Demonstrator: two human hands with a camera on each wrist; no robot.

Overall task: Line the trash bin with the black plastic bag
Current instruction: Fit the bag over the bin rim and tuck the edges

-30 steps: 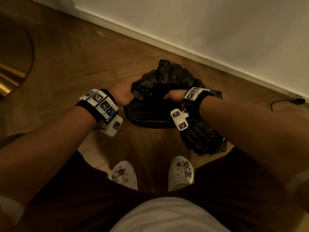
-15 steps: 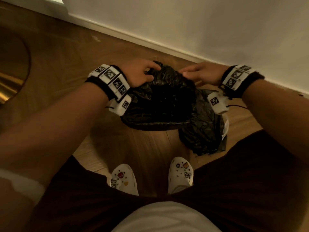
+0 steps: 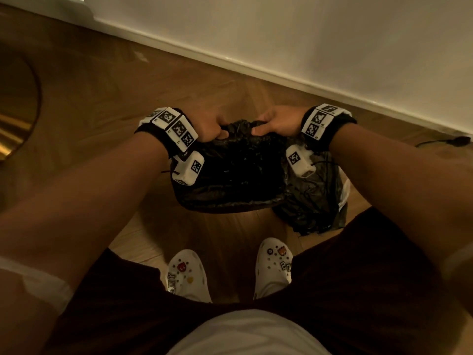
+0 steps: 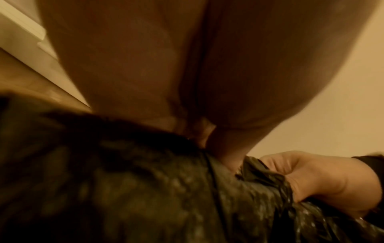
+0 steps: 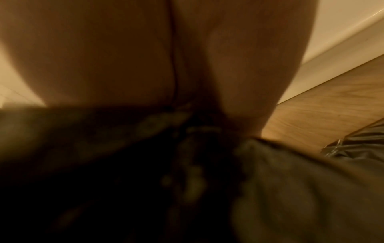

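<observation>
The head camera looks steeply down from above. Each wrist camera looks along its palm, very close. All three views share the black plastic bag (image 3: pixel 238 170).

— What did you have on your wrists?

— Black wristbands (image 3: pixel 153 130) carrying white blocks printed with black square codes, and a white camera box (image 3: pixel 189 167) with a thin cable under each.

— And the rest?

— Dark shorts (image 3: pixel 122 303), a white top (image 3: pixel 245 334), white clogs (image 3: pixel 188 275) dotted with charms.
</observation>
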